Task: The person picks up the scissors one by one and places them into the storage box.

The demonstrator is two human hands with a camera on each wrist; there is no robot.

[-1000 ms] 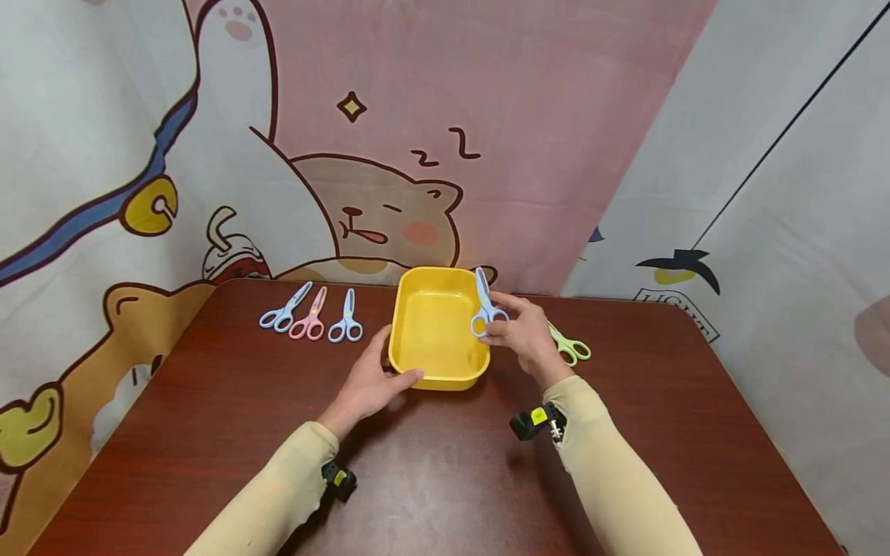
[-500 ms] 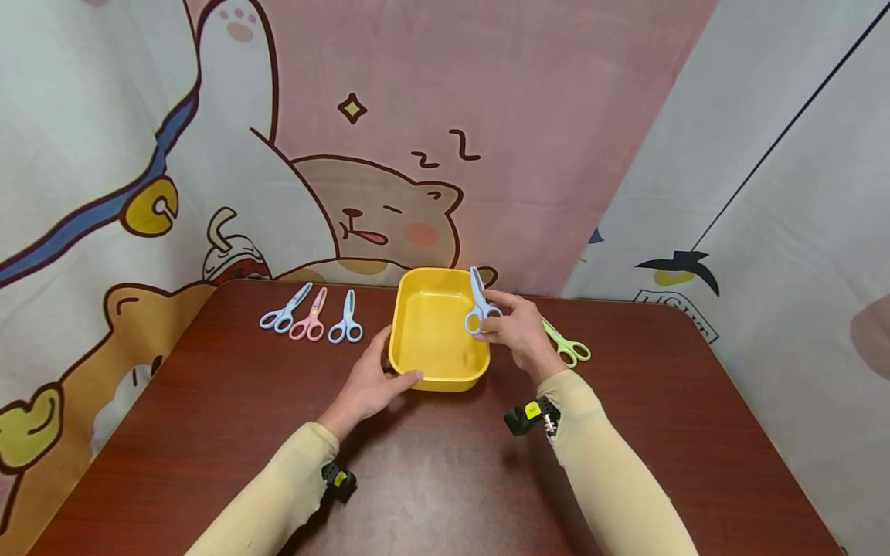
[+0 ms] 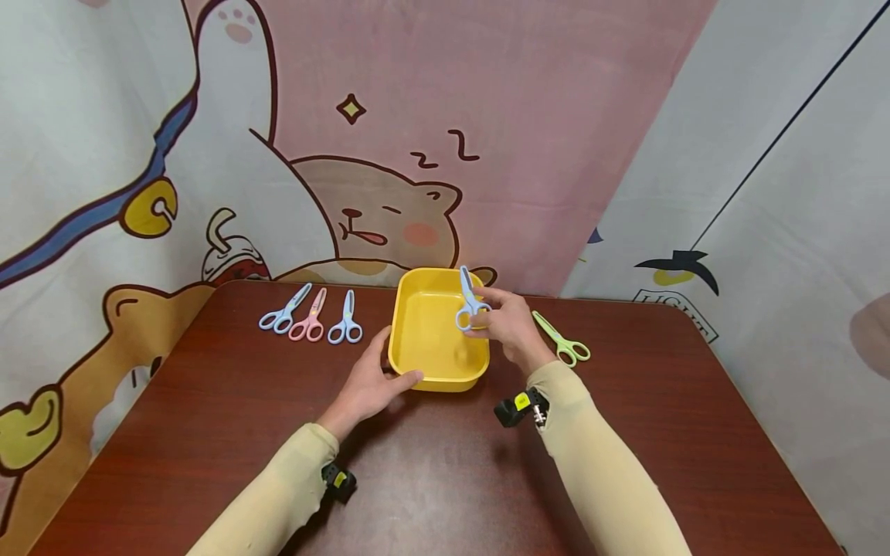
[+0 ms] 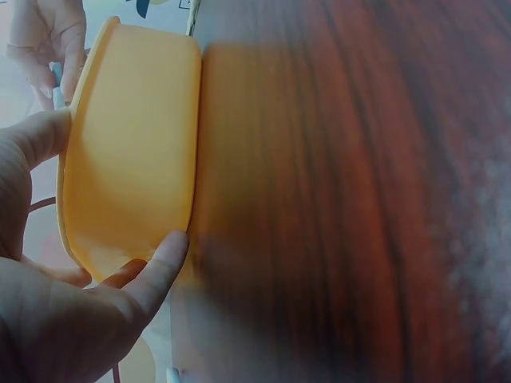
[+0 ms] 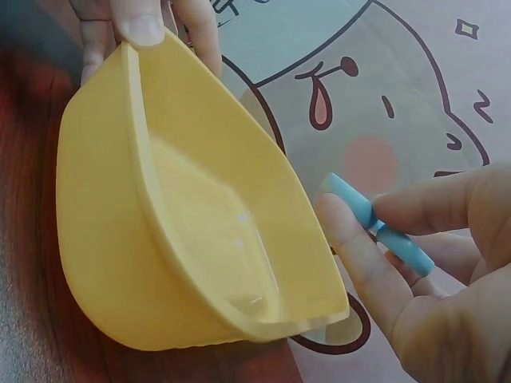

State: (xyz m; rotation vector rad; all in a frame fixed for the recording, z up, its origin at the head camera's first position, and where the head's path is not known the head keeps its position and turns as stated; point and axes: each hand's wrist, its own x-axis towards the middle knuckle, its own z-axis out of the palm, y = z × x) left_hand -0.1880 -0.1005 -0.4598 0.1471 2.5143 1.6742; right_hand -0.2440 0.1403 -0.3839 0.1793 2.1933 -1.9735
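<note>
A yellow plastic bin (image 3: 431, 332) stands on the brown table. My left hand (image 3: 368, 386) holds its near left corner, thumb over the rim, while in the left wrist view the fingers (image 4: 160, 271) lie against the outer wall. Over the bin's right side, my right hand (image 3: 511, 324) pinches a pair of blue scissors (image 3: 467, 297) by the handles, blades pointing up and away. The right wrist view shows the blue scissors' handles (image 5: 351, 199) between thumb and fingers, above the rim. Nothing can be seen lying inside the bin.
Left of the bin lie blue scissors (image 3: 280, 318), pink scissors (image 3: 308, 327) and another blue pair (image 3: 345, 327) in a row. Green scissors (image 3: 565, 344) lie to the right, beside the right wrist. A cartoon-printed curtain (image 3: 542, 154) rises behind the table (image 3: 417, 479).
My right hand has moved a little left with the blue scissors, from the bin's right rim to above its inside. More of the green scissors shows. The left hand and bin have stayed put.
</note>
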